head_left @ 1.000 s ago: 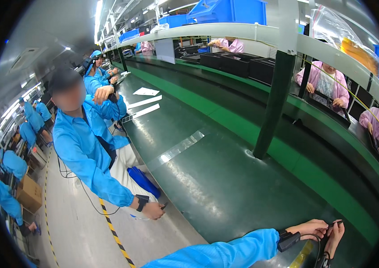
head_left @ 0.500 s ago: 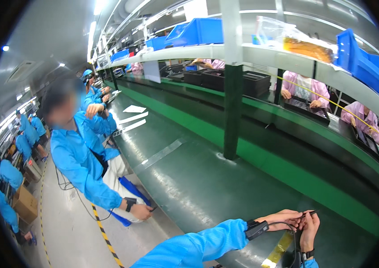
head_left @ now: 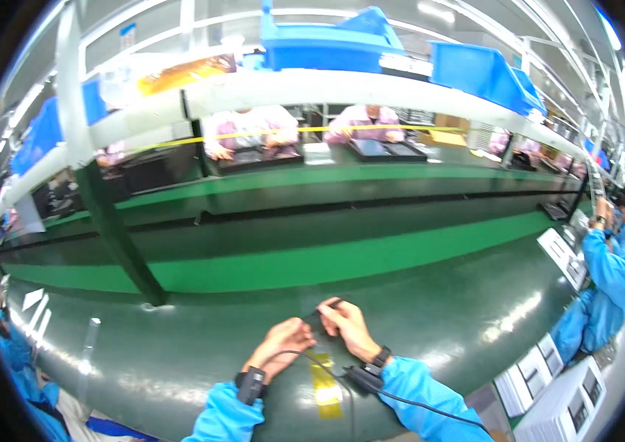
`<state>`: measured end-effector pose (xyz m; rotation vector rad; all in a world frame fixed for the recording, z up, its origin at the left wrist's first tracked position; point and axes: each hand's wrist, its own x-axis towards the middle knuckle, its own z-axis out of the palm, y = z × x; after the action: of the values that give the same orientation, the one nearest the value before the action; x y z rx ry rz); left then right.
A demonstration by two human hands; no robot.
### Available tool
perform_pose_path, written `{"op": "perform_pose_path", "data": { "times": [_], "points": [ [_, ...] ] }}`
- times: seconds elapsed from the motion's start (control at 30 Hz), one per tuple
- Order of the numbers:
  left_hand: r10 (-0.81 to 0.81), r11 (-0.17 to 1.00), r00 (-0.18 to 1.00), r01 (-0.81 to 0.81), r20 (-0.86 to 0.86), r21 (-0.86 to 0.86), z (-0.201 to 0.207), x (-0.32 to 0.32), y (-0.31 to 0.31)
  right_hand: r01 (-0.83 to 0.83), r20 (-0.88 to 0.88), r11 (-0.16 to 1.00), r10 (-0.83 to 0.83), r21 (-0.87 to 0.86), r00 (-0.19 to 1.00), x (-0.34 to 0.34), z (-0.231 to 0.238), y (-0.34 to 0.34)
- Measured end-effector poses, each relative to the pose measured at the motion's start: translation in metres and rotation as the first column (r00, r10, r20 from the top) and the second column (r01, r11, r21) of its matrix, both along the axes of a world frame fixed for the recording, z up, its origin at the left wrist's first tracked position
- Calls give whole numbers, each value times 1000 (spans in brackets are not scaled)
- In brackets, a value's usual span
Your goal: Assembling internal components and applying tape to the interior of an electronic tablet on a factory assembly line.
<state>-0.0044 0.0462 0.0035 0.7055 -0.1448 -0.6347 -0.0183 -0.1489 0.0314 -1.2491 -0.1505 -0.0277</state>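
Over the near middle of the green worktable (head_left: 217, 346), my two hands are close together, fingers pinched. My left hand (head_left: 283, 345) and my right hand (head_left: 347, 328) both grip a thin black piece (head_left: 315, 315), mostly hidden by the fingers, so its kind does not show. Just below the hands, a strip of yellow tape (head_left: 327, 387) is stuck to the table. Strapped to my left wrist is a black box (head_left: 251, 384) with a cable looping across the tape. Another black box (head_left: 364, 379) sits by my right wrist.
A green post (head_left: 121, 236) rises from the table at left, under a shelf with blue bins (head_left: 334, 44). Across the bench, people in pink handle black trays (head_left: 386, 150). To the right stand white stacks (head_left: 563, 401) and a person in blue (head_left: 614, 272).
My view has swung to the right, away from the co-worker on the left. My hands now appear mid-picture, still together on the thin black piece.
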Motion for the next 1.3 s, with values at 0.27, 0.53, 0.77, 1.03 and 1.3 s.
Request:
{"op": "perform_pose_path", "data": {
  "times": [0.27,0.53,0.77,1.03,1.3],
  "points": [
    [-61,998,998,61,20,-11,3,3,-3,42,-63,999,-43,-21,997,-1,-8,-2],
    [-38,999,999,38,23,-19,4,1,-4,17,-55,1000,-17,8,998,-2,-5,-2],
    [-37,999,999,37,14,-32,2,-7,2,29,-91,1000,-29,-1,995,-9,-7,4],
    [33,968,997,-16,-66,249,14,-1,-11,98,-94,984,-112,-147,989,-4,-1,-7],
    [-56,998,998,56,28,16,-7,18,8,28,15,999,-29,45,999,33,-41,6]
  ]
}}
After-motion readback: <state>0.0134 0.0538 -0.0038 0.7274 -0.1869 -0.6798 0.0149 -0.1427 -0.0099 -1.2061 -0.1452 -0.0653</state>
